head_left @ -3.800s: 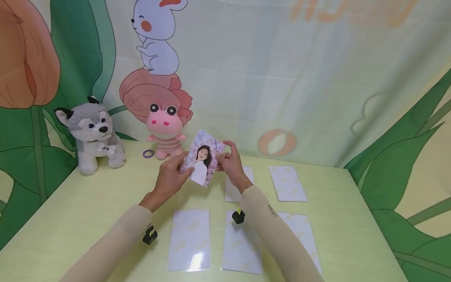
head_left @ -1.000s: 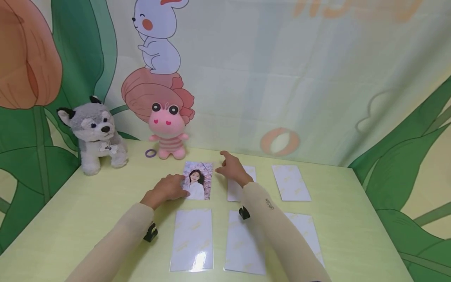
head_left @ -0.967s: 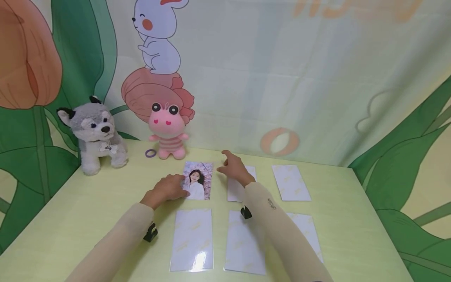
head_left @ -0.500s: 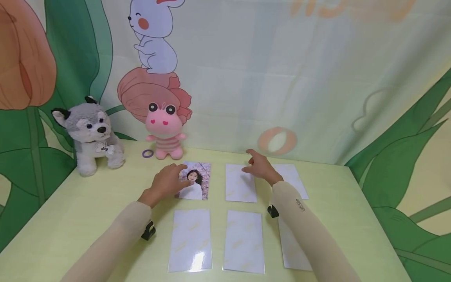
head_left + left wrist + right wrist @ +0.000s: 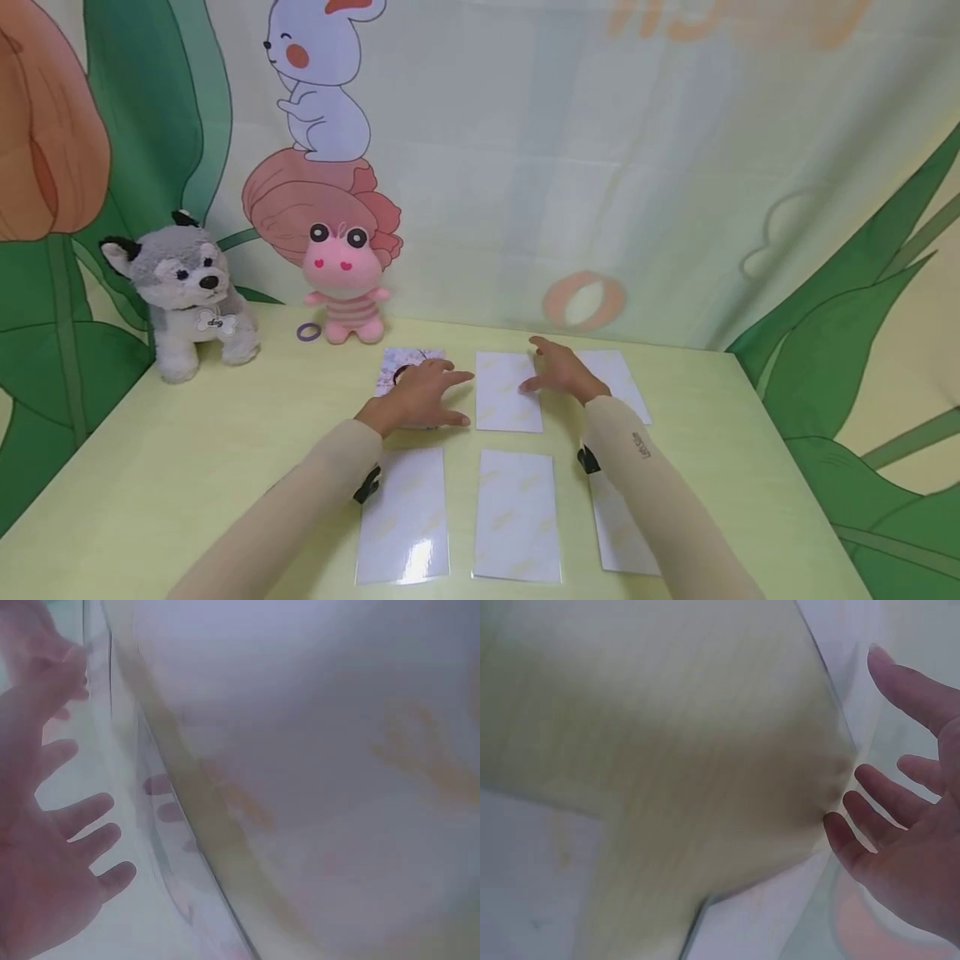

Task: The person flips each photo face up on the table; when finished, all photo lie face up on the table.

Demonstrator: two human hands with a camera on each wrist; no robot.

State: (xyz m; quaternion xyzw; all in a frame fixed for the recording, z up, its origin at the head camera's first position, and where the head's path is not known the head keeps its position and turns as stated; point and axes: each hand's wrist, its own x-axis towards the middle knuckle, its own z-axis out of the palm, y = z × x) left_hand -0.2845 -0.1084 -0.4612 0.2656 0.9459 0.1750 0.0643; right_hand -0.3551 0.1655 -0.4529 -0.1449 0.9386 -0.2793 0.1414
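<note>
On counter, back row: colour photo, partly hidden beneath left hand, fingers spread, nothing gripped. Beside it, white card, yellow markings illegible; right hand over right edge, fingers parted, empty, contact unclear. Right sleeve: small print, seemingly beginning "Lets". Plush dog: bone-shaped tag, lettered "dog".

2 beige sleeves, dark lettering on the right sleeve, 2 small black wrist devices
</note>
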